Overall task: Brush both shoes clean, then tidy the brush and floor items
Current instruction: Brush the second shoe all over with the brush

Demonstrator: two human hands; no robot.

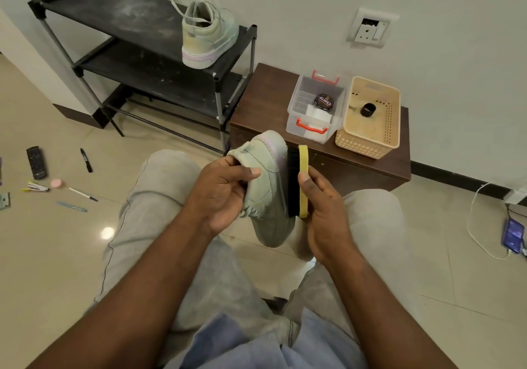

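One shoe (268, 186), looking light and soft-sided, hangs over my lap: left hand (225, 192) clamps its collar, likely the firmest hold, right hand (322, 206) pinches the stiff brush (293, 183) by its yellow back, bristles against the sole edge.

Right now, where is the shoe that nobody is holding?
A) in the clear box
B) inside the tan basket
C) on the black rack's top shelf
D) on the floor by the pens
C: the free shoe stands on the top shelf of the black rack, while the left hand grips the other shoe and the right hand holds the brush.
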